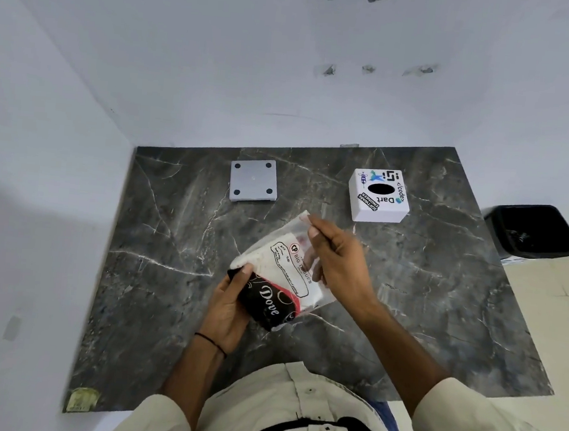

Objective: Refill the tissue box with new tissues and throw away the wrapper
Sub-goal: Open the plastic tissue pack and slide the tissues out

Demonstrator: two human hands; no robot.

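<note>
Near the white tissue box (378,196), the left hand (230,308) grips the tissue pack (279,283); the right hand (339,261) pinches its clear wrapper top.

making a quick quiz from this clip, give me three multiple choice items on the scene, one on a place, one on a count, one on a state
1. Where does the black bin stand?
A. on the table between the two boxes
B. on the floor off the table's right edge
C. under the person's left hand

2. How many dark round feet show on the grey base plate?
A. two
B. four
C. six

3. How is the tissue pack held?
A. lying untouched on the table
B. pushed halfway into the white tissue box
C. gripped by both hands above the table

Answers:
1. B, it sits beyond the table's right edge on the pale floor.
2. B, one foot shows at each corner.
3. C, the left hand holds its dark lower end and the right hand pinches the clear top.
</note>
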